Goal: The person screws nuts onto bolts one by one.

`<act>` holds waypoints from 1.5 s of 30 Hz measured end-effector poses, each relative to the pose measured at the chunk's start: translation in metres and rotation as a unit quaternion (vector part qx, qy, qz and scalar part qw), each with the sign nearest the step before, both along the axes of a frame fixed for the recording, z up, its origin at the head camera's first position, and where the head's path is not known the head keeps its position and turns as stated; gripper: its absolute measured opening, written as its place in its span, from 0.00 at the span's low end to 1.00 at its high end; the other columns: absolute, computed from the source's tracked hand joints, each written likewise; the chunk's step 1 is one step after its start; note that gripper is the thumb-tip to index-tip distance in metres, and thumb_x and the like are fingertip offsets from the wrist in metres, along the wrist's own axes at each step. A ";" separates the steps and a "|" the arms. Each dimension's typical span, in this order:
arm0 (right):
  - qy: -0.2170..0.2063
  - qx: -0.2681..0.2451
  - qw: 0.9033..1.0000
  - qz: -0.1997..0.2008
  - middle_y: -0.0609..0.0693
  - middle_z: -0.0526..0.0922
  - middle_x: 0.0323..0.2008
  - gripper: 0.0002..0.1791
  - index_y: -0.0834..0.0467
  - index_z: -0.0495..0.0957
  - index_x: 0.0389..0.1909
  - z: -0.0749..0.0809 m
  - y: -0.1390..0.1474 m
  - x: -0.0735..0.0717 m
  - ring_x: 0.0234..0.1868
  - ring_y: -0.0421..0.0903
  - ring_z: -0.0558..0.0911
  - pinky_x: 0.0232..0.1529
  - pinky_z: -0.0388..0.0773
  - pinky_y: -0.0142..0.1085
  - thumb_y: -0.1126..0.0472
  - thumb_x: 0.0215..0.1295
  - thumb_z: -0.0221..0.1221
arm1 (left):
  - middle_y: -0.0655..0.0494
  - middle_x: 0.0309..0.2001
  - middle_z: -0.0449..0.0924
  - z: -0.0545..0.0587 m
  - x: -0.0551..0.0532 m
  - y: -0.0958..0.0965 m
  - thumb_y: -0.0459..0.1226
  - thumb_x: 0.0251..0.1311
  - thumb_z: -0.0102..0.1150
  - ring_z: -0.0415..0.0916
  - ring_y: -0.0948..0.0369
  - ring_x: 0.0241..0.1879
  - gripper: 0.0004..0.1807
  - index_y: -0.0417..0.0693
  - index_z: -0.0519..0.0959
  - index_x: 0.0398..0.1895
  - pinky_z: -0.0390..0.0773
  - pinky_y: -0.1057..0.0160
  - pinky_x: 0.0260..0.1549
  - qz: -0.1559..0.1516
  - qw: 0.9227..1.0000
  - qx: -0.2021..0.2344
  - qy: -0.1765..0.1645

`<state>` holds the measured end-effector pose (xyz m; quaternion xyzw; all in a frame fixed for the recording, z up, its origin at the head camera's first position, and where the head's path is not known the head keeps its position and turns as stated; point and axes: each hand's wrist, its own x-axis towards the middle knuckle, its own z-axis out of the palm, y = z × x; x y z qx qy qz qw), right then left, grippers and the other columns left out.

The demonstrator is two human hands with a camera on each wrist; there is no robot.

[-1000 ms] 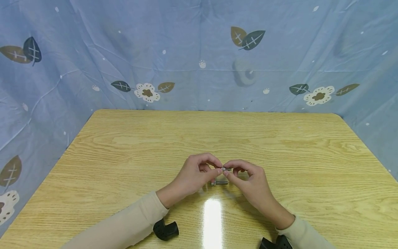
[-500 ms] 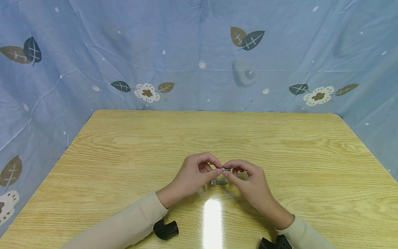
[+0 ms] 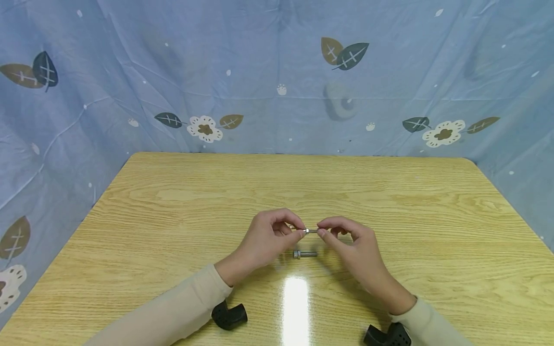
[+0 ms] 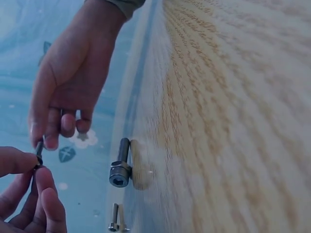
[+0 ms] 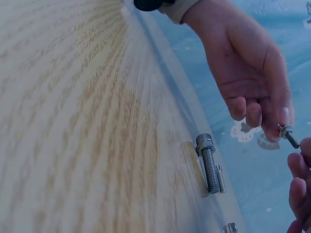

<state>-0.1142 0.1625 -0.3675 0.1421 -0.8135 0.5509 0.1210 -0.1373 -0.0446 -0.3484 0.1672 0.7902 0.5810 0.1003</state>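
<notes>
A small bolt with a nut [image 3: 307,231] near its head is held level above the table. My left hand [image 3: 264,240] pinches it by the head end between thumb and index finger. At the threaded tip, the thumb and index finger of my right hand [image 3: 352,245] pinch the end. The right wrist view shows the bolt and nut [image 5: 286,131] between the two hands. Below them a larger socket-head bolt [image 3: 305,253] with a nut on it lies on the table, its head toward the left.
A smaller bolt [image 5: 221,179] lies beyond the large one, and another nut-fitted piece [image 5: 231,227] shows at the right wrist view's lower edge. The wooden table [image 3: 173,206] meets a blue patterned cloth [image 3: 277,72] behind. Black wrist devices [image 3: 229,315] sit under the sleeves.
My right hand has slid rightward from the nut to the bolt's tip, baring the shank. My left hand has risen slightly and shifted left with the bolt.
</notes>
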 end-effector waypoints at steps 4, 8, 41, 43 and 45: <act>0.005 -0.001 1.000 0.005 0.45 0.87 0.34 0.04 0.57 0.85 0.36 0.000 0.000 -0.001 0.34 0.37 0.79 0.41 0.71 0.29 0.66 0.61 0.64 | 0.53 0.28 0.82 0.000 0.000 0.000 0.37 0.58 0.66 0.79 0.53 0.27 0.03 0.54 0.83 0.34 0.74 0.65 0.25 0.003 1.000 -0.003 0.000; 0.008 0.005 1.000 0.009 0.45 0.87 0.33 0.04 0.57 0.85 0.35 -0.001 0.000 -0.001 0.33 0.37 0.79 0.41 0.71 0.29 0.66 0.60 0.65 | 0.54 0.27 0.82 0.000 0.000 0.000 0.37 0.58 0.67 0.78 0.54 0.26 0.03 0.54 0.83 0.34 0.74 0.65 0.25 0.004 1.000 -0.006 -0.002; -0.034 0.140 0.988 0.062 0.40 0.82 0.26 0.04 0.53 0.85 0.30 -0.006 0.003 -0.013 0.27 0.36 0.72 0.30 0.72 0.30 0.66 0.58 0.66 | 0.59 0.30 0.81 -0.002 -0.017 -0.002 0.33 0.57 0.67 0.75 0.64 0.24 0.03 0.51 0.83 0.29 0.76 0.68 0.25 -0.082 0.986 -0.138 0.049; -0.039 0.148 0.986 0.064 0.41 0.82 0.26 0.03 0.54 0.85 0.30 -0.006 0.002 -0.014 0.26 0.36 0.72 0.29 0.72 0.30 0.65 0.59 0.66 | 0.59 0.30 0.82 -0.002 -0.019 -0.002 0.32 0.57 0.67 0.76 0.64 0.24 0.03 0.50 0.83 0.29 0.76 0.68 0.25 -0.090 0.983 -0.149 0.055; -0.040 0.157 0.984 0.068 0.41 0.81 0.26 0.02 0.55 0.85 0.30 -0.006 0.002 -0.015 0.26 0.35 0.72 0.28 0.71 0.30 0.65 0.59 0.66 | 0.59 0.30 0.82 -0.003 -0.021 -0.001 0.32 0.56 0.66 0.76 0.65 0.24 0.03 0.49 0.83 0.29 0.76 0.69 0.25 -0.096 0.981 -0.159 0.059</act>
